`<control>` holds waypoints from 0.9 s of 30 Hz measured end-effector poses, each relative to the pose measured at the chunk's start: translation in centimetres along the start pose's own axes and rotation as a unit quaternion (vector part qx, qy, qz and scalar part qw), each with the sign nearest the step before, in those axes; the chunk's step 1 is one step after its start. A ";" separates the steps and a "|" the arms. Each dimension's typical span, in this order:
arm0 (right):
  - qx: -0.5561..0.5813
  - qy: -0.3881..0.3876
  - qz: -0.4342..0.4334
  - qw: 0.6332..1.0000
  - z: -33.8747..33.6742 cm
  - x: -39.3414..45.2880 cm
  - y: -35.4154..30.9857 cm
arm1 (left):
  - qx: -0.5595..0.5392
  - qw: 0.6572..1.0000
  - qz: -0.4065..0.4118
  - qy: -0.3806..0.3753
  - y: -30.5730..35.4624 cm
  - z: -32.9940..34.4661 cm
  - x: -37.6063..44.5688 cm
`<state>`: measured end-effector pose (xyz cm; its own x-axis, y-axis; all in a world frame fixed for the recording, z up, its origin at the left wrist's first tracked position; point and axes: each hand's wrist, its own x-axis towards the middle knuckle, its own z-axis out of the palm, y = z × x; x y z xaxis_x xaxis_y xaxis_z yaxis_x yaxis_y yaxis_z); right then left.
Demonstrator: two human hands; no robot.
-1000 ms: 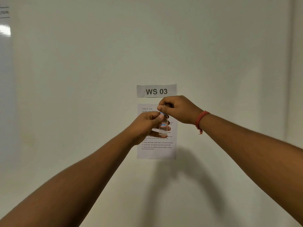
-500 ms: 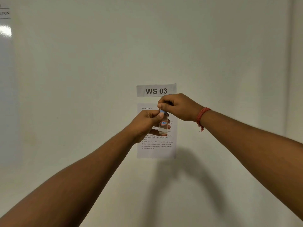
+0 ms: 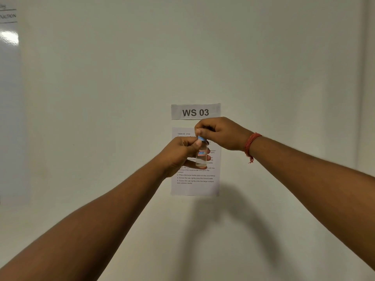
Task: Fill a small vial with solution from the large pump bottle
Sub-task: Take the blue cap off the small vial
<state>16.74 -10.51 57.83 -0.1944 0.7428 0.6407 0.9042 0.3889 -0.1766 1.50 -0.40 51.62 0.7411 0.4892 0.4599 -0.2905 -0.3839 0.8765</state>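
Observation:
A small clear glass vial (image 3: 201, 157) with a red-and-blue label is held upright in front of a white wall. My left hand (image 3: 179, 154) grips its body from the left, thumb near the neck. A blue cap (image 3: 202, 138) sits on top of the vial. My right hand (image 3: 220, 133) pinches that cap from above, fingers curled round it. A little clear liquid shows at the bottom of the vial. The large pump bottle is not in view.
A paper sign reading WS 03 (image 3: 195, 111) and a printed instruction sheet (image 3: 194, 179) are taped to the white wall (image 3: 101, 118) behind my hands. A red thread band (image 3: 251, 144) circles my right wrist. A glossy board (image 3: 8, 37) shows at far left.
Both hands and the vial have stayed almost in place, shifting slightly up. The blue cap shows a bit more under my right fingers now.

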 end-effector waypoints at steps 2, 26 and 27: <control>0.010 -0.004 0.001 1.000 -0.1 0.0 0.1 | -0.001 1.000 0.000 -0.002 0.0 -0.1 0.0; 0.035 -0.017 0.015 0.999 0.0 0.9 0.7 | 0.023 1.000 -0.009 0.016 -0.5 -0.3 -0.1; 0.033 -0.015 0.015 0.999 0.1 0.9 0.8 | 0.020 1.000 -0.009 0.017 -0.5 -0.4 -0.1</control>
<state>17.23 -9.49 58.20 -0.1804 0.7703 0.6117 0.8826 0.4012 -0.2450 1.40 0.06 51.19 0.7246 0.5228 0.4491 -0.2520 -0.4055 0.8787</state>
